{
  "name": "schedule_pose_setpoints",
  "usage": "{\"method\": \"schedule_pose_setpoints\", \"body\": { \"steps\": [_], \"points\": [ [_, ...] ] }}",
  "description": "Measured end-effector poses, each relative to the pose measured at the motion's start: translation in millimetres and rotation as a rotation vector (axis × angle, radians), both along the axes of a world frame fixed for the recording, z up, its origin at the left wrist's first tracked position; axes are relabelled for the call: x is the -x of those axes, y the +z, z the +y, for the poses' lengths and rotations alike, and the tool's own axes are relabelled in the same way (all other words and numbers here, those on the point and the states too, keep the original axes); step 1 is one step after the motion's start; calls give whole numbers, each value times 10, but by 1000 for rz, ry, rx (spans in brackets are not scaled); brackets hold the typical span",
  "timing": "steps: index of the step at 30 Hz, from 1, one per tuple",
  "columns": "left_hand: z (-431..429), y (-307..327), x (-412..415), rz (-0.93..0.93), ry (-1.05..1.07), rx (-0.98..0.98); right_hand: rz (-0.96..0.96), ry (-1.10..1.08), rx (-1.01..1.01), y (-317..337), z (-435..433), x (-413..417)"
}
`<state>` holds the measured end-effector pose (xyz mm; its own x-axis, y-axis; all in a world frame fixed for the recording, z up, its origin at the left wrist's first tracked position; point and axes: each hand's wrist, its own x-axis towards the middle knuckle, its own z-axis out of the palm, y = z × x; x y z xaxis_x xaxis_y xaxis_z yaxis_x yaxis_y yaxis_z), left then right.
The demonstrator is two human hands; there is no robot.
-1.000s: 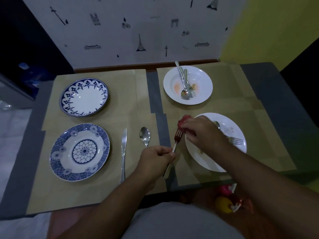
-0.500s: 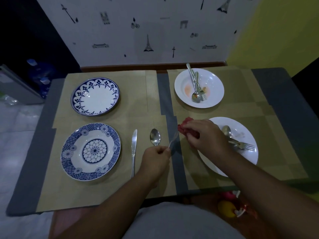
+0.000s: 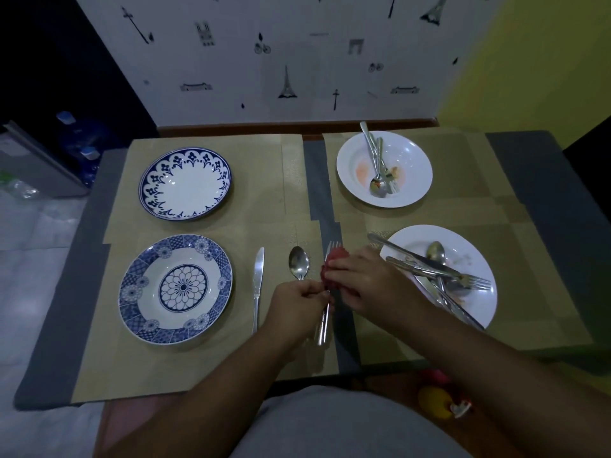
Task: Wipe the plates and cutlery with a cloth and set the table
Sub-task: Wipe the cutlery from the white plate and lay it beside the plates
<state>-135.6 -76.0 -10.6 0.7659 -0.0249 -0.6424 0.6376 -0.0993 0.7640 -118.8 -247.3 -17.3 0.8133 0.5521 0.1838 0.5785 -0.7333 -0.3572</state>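
Fork of shiny silver metal [image 3: 323, 323] at frame middle looks light, stiff, slippery; left hand [image 3: 296, 309] grips its handle, right hand [image 3: 370, 282] pinches soft red cloth [image 3: 330, 276] round it.

Tan placemats [image 3: 264, 193] cover most of the grey table [image 3: 62, 312].

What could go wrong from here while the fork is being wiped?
The right hand, wiping the fork with the red cloth, works right beside the white plate piled with dirty cutlery; a handle overhangs the rim and could get knocked. The left hand grips the fork close beside the laid spoon, so it might nudge it askew.
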Motion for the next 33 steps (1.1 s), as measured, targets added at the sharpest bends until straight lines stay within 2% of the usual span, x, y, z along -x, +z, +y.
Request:
{"method": "schedule_pose_setpoints", "body": {
  "steps": [2, 5, 7, 9, 11, 15, 18, 23, 28, 30, 33],
  "points": [
    [38, 10, 4, -30, -12, -19, 7, -29, 4, -10, -27, -88],
    [81, 26, -6, -59, -30, -26, 24, -211, -54, 23, -83, -255],
    [82, 47, -2, -71, -29, -28, -5, -158, -25, 76, -50, -238],
    [79, 48, 4, -106, -38, -39, -56, 22, 19, 115, 20, -96],
    [85, 44, 2, -145, -62, -57, -48, 102, 23, 125, 55, -24],
    [135, 24, -17, -152, -27, -74, 44, -72, 25, 48, 28, -313],
    [141, 4, 13, -86, 13, 34, 62, -147, 44, 10, -30, -505],
    [146, -106, 39, 80, 85, 233, 92, -151, 66, -47, -64, -538],
    [215, -150, 25, 131, 165, 369, 104, -140, 50, -76, -17, -534],
    [262, -239, 37, 115, 193, 341, 122, -137, 45, -82, 9, -542],
    [363, -420, 66, 31, 218, 166, 130, -141, 12, -59, 69, -494]
  ]
}}
